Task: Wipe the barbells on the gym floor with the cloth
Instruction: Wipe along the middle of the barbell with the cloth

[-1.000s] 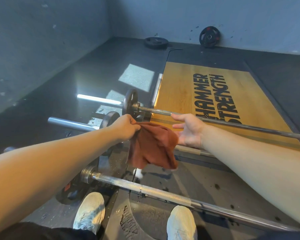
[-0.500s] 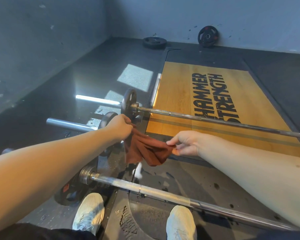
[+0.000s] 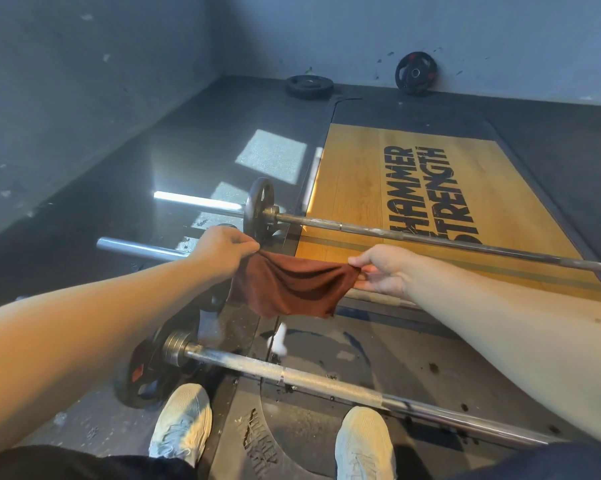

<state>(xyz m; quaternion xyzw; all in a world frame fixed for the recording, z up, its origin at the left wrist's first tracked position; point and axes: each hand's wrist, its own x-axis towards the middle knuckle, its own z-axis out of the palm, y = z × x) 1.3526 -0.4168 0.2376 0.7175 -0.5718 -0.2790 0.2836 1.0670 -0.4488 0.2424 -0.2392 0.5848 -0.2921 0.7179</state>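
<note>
Nearest to me, below both hands, were my shoes (image 3: pixel 181 419), and just past their toes lay the first bar (image 3: pixel 292 374), running from a plate (image 3: pixel 143 372) under my left forearm off beneath my right forearm. It lay untouched, well below the cloth.

My left hand (image 3: pixel 222 249) was clenched on one corner of the cloth (image 3: pixel 292 287), and my right hand (image 3: pixel 383 268) pinched the opposite corner between thumb and fingers. I held the two corners apart so the cloth hung spread between my hands in a slack sheet, its lower edge drooping toward the floor without reaching it. I judged this was to open it out flat before laying it over a shaft, since a spread cloth wraps a bar better than a bunched one.

Directly behind the cloth a second bar seemed to lie, mostly hidden; only its sleeve (image 3: pixel 143 249) showed beyond my left hand, and a bit of shaft possibly under my right wrist.

Farther out, past both hands, the third bar (image 3: pixel 430 239) crossed the wooden platform (image 3: pixel 354 174), its plate (image 3: pixel 259 211) just beyond my left knuckles. By the far wall sat two loose plates (image 3: pixel 415 72).
</note>
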